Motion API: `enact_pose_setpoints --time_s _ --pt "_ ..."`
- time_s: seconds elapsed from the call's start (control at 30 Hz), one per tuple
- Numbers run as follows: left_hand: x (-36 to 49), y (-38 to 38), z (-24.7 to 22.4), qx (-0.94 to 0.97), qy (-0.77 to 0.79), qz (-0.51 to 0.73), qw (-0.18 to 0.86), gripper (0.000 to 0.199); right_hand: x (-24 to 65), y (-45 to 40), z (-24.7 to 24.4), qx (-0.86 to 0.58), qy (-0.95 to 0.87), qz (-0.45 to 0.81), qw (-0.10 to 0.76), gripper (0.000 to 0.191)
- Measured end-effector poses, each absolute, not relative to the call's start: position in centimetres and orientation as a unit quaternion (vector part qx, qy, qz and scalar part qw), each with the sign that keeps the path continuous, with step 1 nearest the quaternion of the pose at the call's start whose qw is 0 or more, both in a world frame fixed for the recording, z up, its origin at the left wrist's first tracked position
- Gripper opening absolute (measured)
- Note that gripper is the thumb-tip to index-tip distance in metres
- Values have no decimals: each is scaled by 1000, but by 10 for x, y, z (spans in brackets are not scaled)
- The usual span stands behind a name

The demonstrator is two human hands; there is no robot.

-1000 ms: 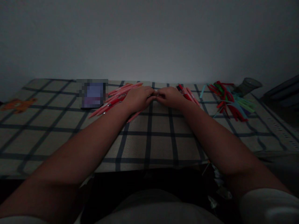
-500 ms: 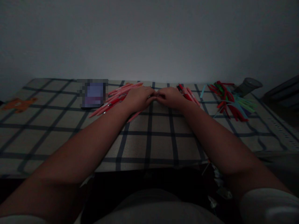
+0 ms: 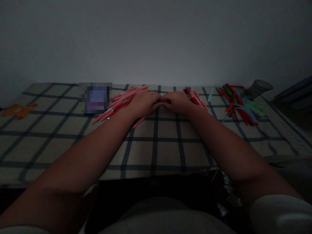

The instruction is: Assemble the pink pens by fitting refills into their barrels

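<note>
Head camera: fingertips meet, my left hand (image 3: 145, 103) and right hand (image 3: 177, 101) curled inward at far centre; whether they grip anything, I can't tell. Pink and red pens (image 3: 120, 104) lie beside each hand, probably light, stiff, slick, best pinched mid-barrel.

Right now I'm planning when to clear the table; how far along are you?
Partway, I'd guess. Looks done: pens laid in two groups. In hand: left hand and right hand meet at the fingertips, grip too dark to read. Left, probably: the loose coloured strips, away from both hands.
</note>
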State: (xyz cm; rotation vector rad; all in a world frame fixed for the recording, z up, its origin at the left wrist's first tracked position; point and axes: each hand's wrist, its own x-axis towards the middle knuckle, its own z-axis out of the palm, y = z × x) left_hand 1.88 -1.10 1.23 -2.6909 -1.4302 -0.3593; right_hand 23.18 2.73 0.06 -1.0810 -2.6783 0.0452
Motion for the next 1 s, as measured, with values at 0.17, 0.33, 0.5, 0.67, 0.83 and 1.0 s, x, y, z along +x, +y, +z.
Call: enact_pose_setpoints --time_s 0.17,0.33,0.5,0.67,0.83,1.0 --pt "20 -12 13 -879 -462 -113 33 37 231 27 1 -369 -921 17 121 33" --pt "20 -12 14 -882 -458 -107 30 38 231 27 0 -376 -919 24 118 33" --pt "21 -13 15 -881 -461 -102 27 37 231 25 1 -376 -919 25 117 34" --pt "23 -16 17 -878 -468 -95 32 35 230 27 1 -371 -921 28 113 32" --pt "23 -15 15 -879 -467 -88 32 36 231 29 -1 -369 -922 23 111 30" --pt "23 -11 12 -886 -454 -83 36 37 231 30 -2 -383 -918 22 100 29"
